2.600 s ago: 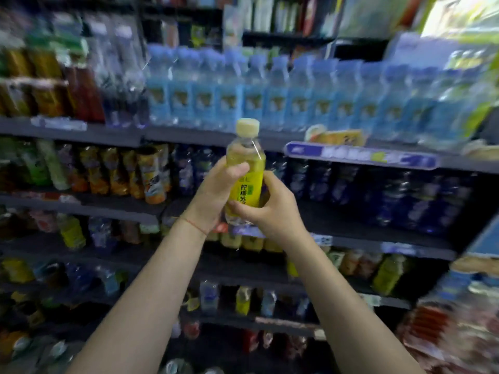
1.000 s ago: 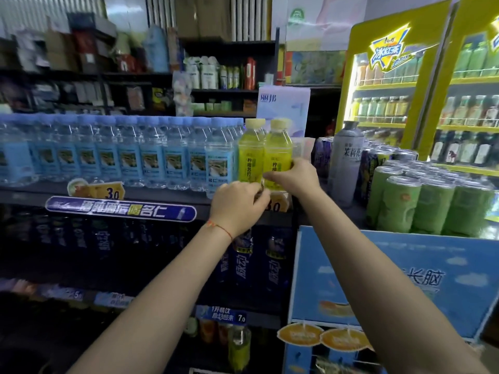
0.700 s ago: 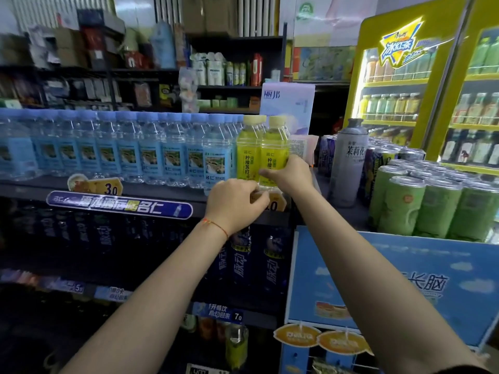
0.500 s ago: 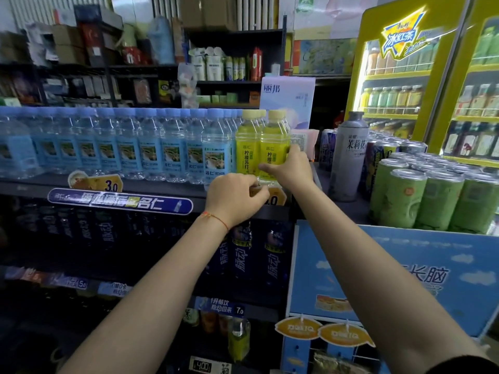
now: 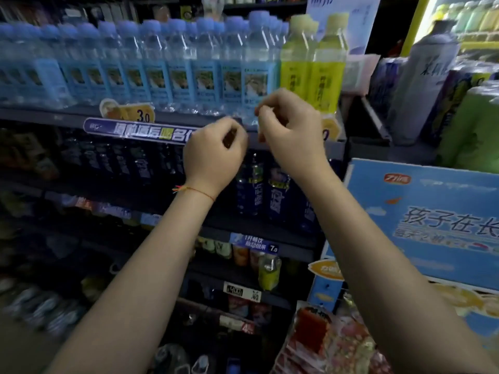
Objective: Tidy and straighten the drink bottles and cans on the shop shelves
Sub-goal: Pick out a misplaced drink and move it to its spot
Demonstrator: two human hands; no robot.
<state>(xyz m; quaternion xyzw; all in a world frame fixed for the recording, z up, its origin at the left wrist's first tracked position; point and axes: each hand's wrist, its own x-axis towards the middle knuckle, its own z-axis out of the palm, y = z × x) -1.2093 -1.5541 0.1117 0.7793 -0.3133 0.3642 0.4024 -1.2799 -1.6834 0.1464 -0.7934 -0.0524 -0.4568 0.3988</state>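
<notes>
Blue water bottles (image 5: 167, 68) are lining the top shelf (image 5: 67, 116). The left hand (image 5: 216, 155) and right hand (image 5: 291, 130) are hovering loosely curled, holding nothing, having let go of the yellow bottles (image 5: 313, 68) standing just behind them.

The water bottles (image 5: 205, 63) at my left look like clear, glossy plastic with blue caps; the yellow bottles (image 5: 310, 66) beside them likewise. A thin red thread (image 5: 197, 190) circles my wrist.
</notes>
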